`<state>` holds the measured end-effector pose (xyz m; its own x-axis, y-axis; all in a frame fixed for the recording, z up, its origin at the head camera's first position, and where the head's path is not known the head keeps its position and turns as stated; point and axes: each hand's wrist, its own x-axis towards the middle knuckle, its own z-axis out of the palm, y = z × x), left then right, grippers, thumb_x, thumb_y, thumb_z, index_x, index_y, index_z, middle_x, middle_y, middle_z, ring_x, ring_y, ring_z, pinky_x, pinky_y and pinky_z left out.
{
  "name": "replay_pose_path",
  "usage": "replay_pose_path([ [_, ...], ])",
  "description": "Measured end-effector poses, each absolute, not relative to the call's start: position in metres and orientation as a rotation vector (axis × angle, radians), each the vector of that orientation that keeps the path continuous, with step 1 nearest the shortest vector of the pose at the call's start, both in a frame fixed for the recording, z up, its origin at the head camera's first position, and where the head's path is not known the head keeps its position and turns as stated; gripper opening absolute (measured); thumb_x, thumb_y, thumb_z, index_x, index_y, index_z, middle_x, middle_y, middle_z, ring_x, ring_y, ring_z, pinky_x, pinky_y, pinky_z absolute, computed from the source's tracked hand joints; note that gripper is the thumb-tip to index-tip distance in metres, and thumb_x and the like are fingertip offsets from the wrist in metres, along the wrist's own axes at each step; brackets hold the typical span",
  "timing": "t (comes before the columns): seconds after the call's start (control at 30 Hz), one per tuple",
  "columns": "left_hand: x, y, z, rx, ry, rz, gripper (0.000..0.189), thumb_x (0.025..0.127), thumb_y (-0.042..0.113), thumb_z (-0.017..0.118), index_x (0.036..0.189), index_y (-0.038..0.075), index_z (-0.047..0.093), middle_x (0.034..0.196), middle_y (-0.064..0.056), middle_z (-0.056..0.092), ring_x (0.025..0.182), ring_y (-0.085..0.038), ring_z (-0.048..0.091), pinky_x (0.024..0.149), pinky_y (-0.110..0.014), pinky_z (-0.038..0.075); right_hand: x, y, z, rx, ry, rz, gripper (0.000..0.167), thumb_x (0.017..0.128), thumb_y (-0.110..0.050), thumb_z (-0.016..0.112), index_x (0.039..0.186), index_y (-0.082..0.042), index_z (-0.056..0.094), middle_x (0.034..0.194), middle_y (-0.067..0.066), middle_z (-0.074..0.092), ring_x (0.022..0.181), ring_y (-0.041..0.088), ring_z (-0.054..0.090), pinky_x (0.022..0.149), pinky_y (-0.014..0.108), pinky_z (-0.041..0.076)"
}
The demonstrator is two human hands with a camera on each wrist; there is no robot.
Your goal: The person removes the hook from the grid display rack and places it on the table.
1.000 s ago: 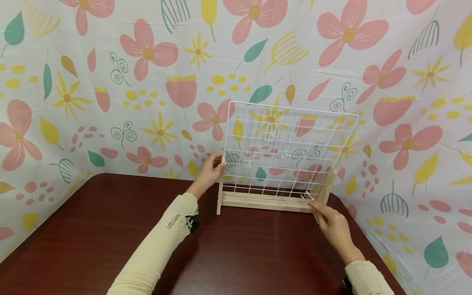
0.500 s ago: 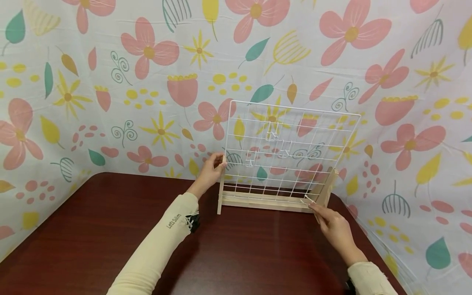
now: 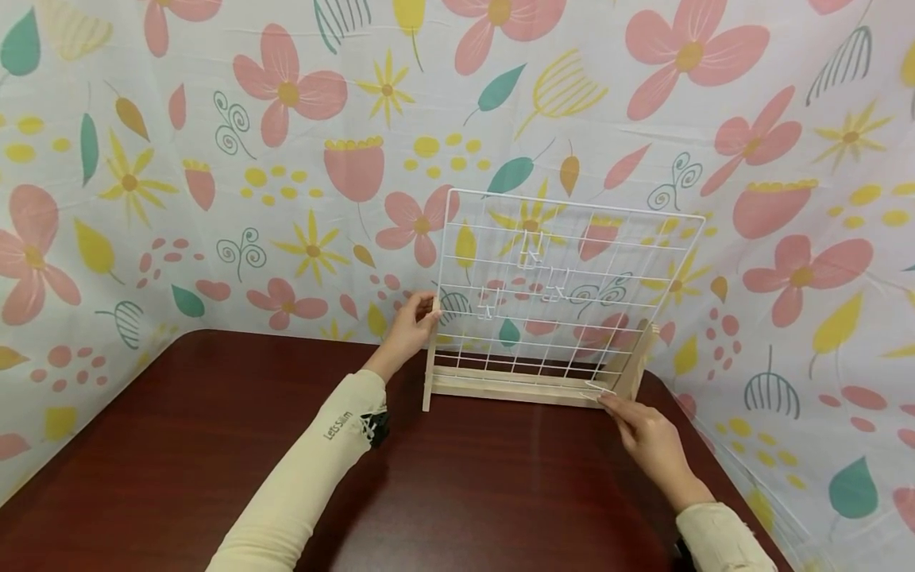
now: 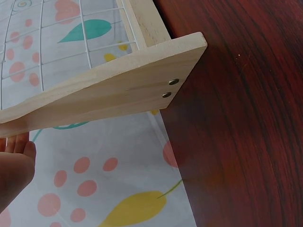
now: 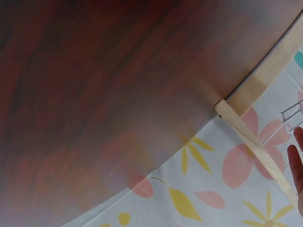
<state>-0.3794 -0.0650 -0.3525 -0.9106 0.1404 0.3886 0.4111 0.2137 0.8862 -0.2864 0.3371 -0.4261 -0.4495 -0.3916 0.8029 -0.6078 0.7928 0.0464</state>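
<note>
A white wire grid panel [image 3: 577, 203] stands in a pale wooden stand [image 3: 515, 388]. My left hand [image 3: 407, 330] holds the top of the stand's left side piece [image 4: 123, 82], fingers behind it. Low at the grid's right side, my right hand [image 3: 650, 445] pinches a white wire hook [image 3: 599, 389] between thumb and fingers. In the right wrist view this hook [image 5: 289, 115] lies at the right edge, just beyond the fingertips. Whether it touches the grid I cannot tell. Three similar hooks hang on the grid: an upper one [image 3: 530, 253], a middle one [image 3: 556, 287] and a left one [image 3: 489, 306].
The stand rests near the back of a dark red-brown table [image 3: 457, 485]. Close behind it hangs a floral cloth [image 3: 286, 199], which also runs along both sides. The stand's right side piece [image 3: 636, 361] rises next to my right hand.
The hook in my right hand has tipped lower and now lies flatter. My left hand keeps its place on the stand. The head view has shifted slightly.
</note>
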Motion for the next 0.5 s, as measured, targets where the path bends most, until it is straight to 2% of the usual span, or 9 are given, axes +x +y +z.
replay_pose_path([
  [0.1, -0.3796, -0.0648, -0.3525, -0.524, -2.258, -1.766, 0.038, 0.099, 0.009, 0.054, 0.133, -0.004, 0.045, 0.124, -0.021, 0.053, 0.118, -0.032, 0.050, 0.099, -0.039, 0.044, -0.2870, 0.3379, -0.4265, 0.746, -2.104, 0.297, 0.041, 0.065, 0.013, 0.075, 0.102, -0.005, 0.075, 0.097, 0.010, 0.073, 0.081, 0.028, 0.069, 0.070, 0.036, 0.049],
  [0.17, -0.3796, -0.0646, -0.3527, -0.522, -2.256, -1.767, 0.037, 0.099, 0.009, 0.054, 0.133, -0.004, 0.045, 0.124, -0.021, 0.053, 0.118, -0.032, 0.050, 0.099, -0.039, 0.045, -0.2874, 0.3388, -0.4272, 0.751, -2.109, 0.291, 0.041, 0.065, 0.013, 0.075, 0.102, -0.004, 0.075, 0.097, 0.011, 0.073, 0.080, 0.027, 0.069, 0.068, 0.040, 0.050],
  [0.5, -0.3793, -0.0641, -0.3527, -0.516, -2.252, -1.774, 0.038, 0.099, 0.008, 0.054, 0.133, -0.004, 0.045, 0.123, -0.021, 0.053, 0.117, -0.032, 0.050, 0.100, -0.040, 0.044, -0.2907, 0.3434, -0.4312, 0.797, -2.108, 0.267, 0.040, 0.063, 0.011, 0.077, 0.101, -0.003, 0.075, 0.095, 0.011, 0.073, 0.078, 0.026, 0.069, 0.064, 0.042, 0.052],
])
